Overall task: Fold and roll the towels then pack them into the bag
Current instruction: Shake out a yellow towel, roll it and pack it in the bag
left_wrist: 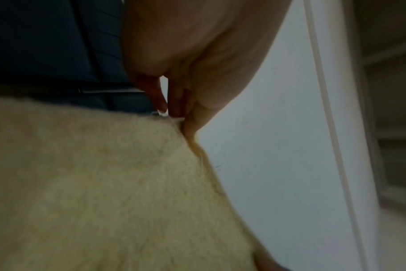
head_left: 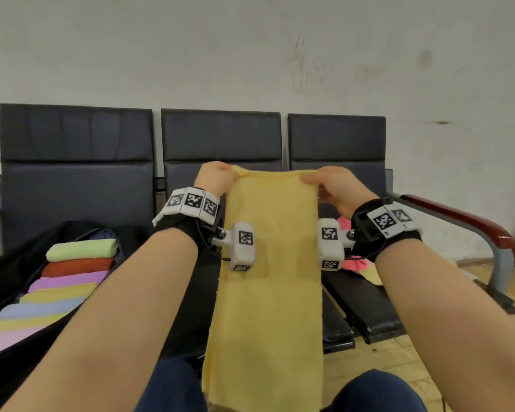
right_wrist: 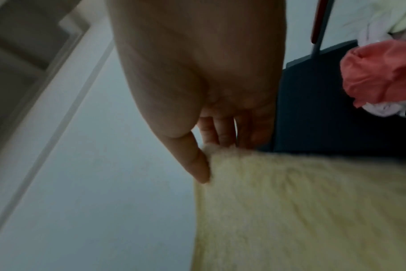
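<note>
A long yellow towel [head_left: 268, 278] hangs in front of me, folded lengthwise into a narrow strip that reaches down to my lap. My left hand [head_left: 217, 176] pinches its top left corner and my right hand [head_left: 327, 182] pinches the top right corner, both raised before the middle seat. The left wrist view shows thumb and fingers pinching the towel [left_wrist: 104, 183] at its corner. In the right wrist view the thumb [right_wrist: 195, 165] presses the towel [right_wrist: 301, 210] edge against the fingers. The open black bag [head_left: 18, 263] lies on the left seat, holding several rolled towels [head_left: 72, 272] in a row.
A row of dark padded seats [head_left: 220, 135] stands against a pale wall. A heap of unfolded pink and pale towels [head_left: 357, 263] lies on the right seat, also seen as pink cloth [right_wrist: 378, 73]. A red armrest [head_left: 458, 215] ends the bench on the right.
</note>
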`<move>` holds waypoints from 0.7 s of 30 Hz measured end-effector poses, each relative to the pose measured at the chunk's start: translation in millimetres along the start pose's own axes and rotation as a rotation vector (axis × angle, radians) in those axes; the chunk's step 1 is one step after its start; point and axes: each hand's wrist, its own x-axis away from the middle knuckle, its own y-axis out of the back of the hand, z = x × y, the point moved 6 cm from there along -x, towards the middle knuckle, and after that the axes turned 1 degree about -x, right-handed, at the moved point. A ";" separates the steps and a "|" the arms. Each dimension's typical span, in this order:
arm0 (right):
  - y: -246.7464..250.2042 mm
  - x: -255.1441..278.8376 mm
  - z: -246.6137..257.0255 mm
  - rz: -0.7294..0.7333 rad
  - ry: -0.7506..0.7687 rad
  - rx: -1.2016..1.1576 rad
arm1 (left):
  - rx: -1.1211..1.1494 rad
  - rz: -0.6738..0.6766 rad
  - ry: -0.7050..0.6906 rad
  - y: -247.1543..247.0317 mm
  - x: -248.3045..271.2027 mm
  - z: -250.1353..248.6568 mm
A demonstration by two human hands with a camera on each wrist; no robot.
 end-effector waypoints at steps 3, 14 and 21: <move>-10.9 -27.6 -16.9 -0.040 0.037 0.203 | -0.077 -0.031 -0.052 -8.7 -18.9 23.4; -48.9 -76.8 -102.4 -0.123 0.136 0.149 | 0.056 -0.062 -0.128 -31.4 -61.7 99.8; -84.1 -58.0 -255.3 0.093 -0.208 0.537 | -0.152 0.247 0.198 -88.6 -12.7 246.5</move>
